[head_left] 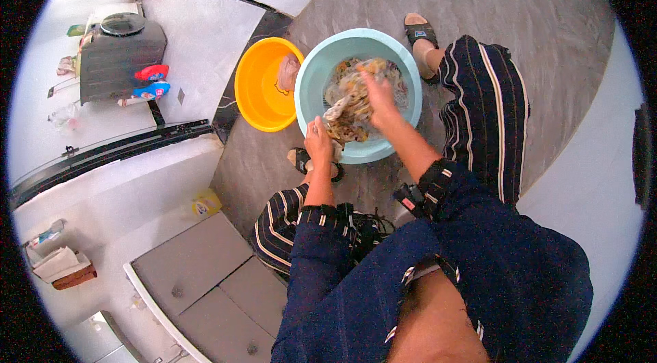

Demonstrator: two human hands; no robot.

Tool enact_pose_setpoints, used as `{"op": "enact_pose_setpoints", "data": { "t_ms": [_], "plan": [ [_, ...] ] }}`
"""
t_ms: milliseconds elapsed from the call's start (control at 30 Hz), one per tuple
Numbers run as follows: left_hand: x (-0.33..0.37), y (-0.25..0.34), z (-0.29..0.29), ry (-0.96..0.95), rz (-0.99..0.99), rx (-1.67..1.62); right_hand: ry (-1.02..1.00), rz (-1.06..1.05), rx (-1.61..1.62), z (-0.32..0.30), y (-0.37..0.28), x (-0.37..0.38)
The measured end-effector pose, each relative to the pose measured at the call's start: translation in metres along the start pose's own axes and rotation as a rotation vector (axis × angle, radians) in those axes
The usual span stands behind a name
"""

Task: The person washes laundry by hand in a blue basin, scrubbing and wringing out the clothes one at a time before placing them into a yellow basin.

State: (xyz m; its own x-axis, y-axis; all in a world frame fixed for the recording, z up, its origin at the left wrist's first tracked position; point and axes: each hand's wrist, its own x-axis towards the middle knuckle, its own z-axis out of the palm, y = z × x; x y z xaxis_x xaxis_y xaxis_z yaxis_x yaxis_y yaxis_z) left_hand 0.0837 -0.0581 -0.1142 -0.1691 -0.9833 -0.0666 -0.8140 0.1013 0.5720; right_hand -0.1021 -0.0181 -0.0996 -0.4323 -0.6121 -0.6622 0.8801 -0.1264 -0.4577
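Observation:
A large light-blue basin (356, 41) stands on the floor between my feet, with a crumpled patterned cloth (350, 104) in yellow, brown and white inside it. At the near left of the basin, my left hand (317, 142) is closed on one end of the cloth, by the rim. My right hand (380, 101) reaches over the right side of the basin and grips the bunched upper part, slightly smeared by motion. Beneath the cloth the basin's contents look pale and are partly hidden. A yellow basin (263, 99) with a pinkish bundle (288, 73) touches the blue one on the left.
My sandalled feet (421, 33) flank the basin on a grey floor (493, 0). To the left a dark door track (109, 151) runs along a doorway, beyond which stands a grey washing machine (120, 62) with red and blue bags. A grey cabinet (191, 260) is at lower left.

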Motion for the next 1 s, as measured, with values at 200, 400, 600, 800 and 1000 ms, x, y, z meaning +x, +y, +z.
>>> {"op": "enact_pose_setpoints", "data": {
  "t_ms": [200,400,600,800,1000],
  "plan": [
    [0.004,-0.053,0.035,-0.048,-0.015,0.054,0.378,-0.278,-1.043,-0.064,0.018,0.078],
    [0.014,-0.065,0.125,-0.290,0.118,0.432,0.199,-0.486,-1.865,-0.059,0.060,0.085],
    [0.042,-0.064,0.185,-0.655,0.063,0.662,-0.199,-0.324,-2.327,-0.076,0.096,0.152],
    [0.077,-0.081,0.250,-0.588,-0.060,0.729,-0.314,-0.246,-2.399,-0.080,0.108,0.209],
    [0.101,-0.053,0.246,-0.745,-0.020,0.601,-0.412,-0.291,-2.375,-0.091,0.096,0.235]
  ]
}}
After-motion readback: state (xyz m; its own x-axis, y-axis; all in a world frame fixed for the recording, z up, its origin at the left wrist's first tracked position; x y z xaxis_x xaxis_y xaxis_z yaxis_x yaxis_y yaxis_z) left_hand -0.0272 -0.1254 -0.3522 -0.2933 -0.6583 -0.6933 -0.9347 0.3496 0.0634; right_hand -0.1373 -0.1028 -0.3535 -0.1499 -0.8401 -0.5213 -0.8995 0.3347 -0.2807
